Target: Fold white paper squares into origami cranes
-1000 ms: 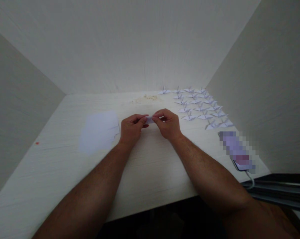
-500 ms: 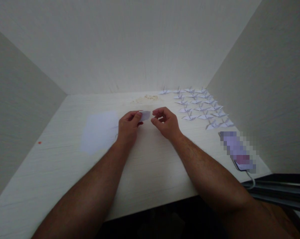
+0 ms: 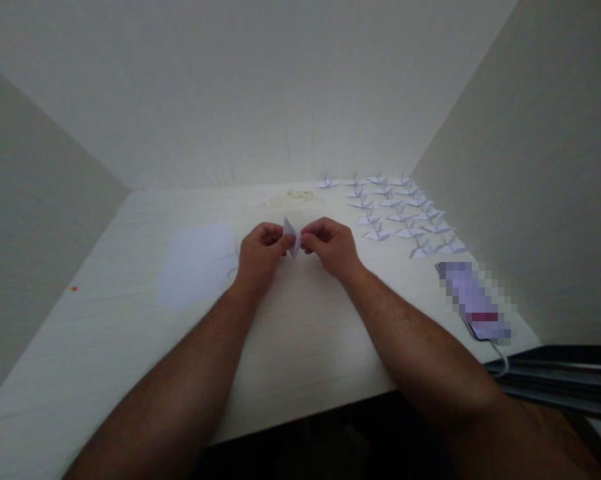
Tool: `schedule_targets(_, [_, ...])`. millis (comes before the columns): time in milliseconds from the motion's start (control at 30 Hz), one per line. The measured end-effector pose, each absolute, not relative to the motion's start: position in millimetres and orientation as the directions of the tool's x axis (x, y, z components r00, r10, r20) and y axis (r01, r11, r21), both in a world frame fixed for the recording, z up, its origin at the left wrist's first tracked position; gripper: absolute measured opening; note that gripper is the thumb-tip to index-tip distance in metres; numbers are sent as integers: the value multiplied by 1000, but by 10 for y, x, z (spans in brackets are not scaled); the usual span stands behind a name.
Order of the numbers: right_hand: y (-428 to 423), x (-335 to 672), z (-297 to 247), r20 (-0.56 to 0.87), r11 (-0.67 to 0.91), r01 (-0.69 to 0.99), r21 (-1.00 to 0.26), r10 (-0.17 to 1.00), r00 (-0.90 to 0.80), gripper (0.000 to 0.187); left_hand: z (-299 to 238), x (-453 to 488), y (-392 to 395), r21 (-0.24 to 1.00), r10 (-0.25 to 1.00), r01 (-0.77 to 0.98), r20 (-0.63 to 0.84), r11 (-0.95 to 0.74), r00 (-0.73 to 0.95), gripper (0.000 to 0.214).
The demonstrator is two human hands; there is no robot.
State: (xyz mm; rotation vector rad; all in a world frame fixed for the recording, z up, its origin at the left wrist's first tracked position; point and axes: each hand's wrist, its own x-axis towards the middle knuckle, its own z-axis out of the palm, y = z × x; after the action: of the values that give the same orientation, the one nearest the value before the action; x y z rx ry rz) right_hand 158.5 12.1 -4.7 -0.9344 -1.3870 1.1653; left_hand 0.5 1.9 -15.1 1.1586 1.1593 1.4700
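A small folded piece of pale paper (image 3: 291,237) stands upright between both hands above the white table (image 3: 130,347). My left hand (image 3: 260,257) pinches its left side with curled fingers. My right hand (image 3: 330,247) pinches its right side, fingers curled too. A stack of pale paper sheets (image 3: 195,263) lies on the table just left of my left hand. Several folded paper cranes (image 3: 400,213) stand in rows at the back right.
A phone (image 3: 473,300) with a cable lies near the right edge of the table. White walls close in the table on the left, back and right. A brownish stain (image 3: 293,197) marks the tabletop at the back. A small red dot (image 3: 74,289) sits at the left.
Half a second ago only my left hand held the paper and my right hand was apart. Now both hands pinch it and it stands more upright.
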Motion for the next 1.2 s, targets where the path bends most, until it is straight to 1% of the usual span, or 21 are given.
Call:
schedule_targets(100, [118,1591,-13,188,169,-121,-978,967,-172,16,-121,9,-3,985,986,-104,127,-138,-108,24])
schedule_targets(200, [111,1593,13,166,141,-144,-980,968,-187,15,-79,26,-36,989,991,-84,115,-120,-61,24])
schedule_targets(400, [117,1610,-23,177,166,-76,-983,969,-172,14,-52,39,-58,992,991,39,124,-122,-55,9])
schedule_targets(633, [98,1627,-9,208,208,-21,-978,963,-170,23,-5,79,-85,989,984,53,141,-136,-110,12])
schedule_targets(767, [108,1639,-4,202,204,-6,-979,965,-167,22,-4,90,-91,985,980,84,157,-148,-118,12])
schedule_targets(900, [125,1651,-25,198,203,21,-979,970,-144,21,-25,80,-89,968,966,165,215,-190,-145,12])
schedule_targets(1033, [123,1653,-37,176,176,-15,-984,974,-142,23,-17,83,-112,933,933,251,308,-258,-186,12])
schedule_targets(1200, [124,1656,-47,156,149,-57,-987,977,-145,24,-12,98,-138,920,909,264,350,-289,-226,10])
